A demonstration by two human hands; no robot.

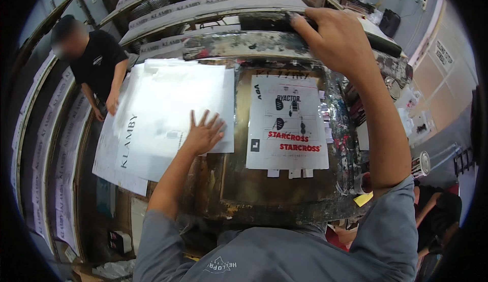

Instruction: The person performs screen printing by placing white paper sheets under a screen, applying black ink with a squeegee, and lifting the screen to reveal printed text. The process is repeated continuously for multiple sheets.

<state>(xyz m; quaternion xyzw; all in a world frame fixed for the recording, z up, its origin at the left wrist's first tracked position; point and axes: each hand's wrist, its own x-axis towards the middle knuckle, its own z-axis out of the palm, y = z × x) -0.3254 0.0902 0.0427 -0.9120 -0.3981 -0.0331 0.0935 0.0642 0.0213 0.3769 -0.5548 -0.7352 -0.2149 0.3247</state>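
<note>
My left hand [204,133] lies flat with its fingers spread on the right part of a stack of large white sheets [168,89]. My right hand [341,38] reaches to the far side of the table, its fingers curled over a long dark bar [264,22]; the fingertips are partly hidden. Just nearer is a paint-splattered bar [244,45]. Between my arms, a recessed brown framed panel [236,183] holds a white sheet [284,152] printed with red and black marks. Small pale tabs [328,124] stick out along its right and lower edges.
A person [99,61] in a black shirt stands at the left, one hand by the stack's edge. Long racks [48,170] covered in white printed paper line the left and far side. Cans and jars [420,164] stand at the right. Another person [439,216] is at lower right.
</note>
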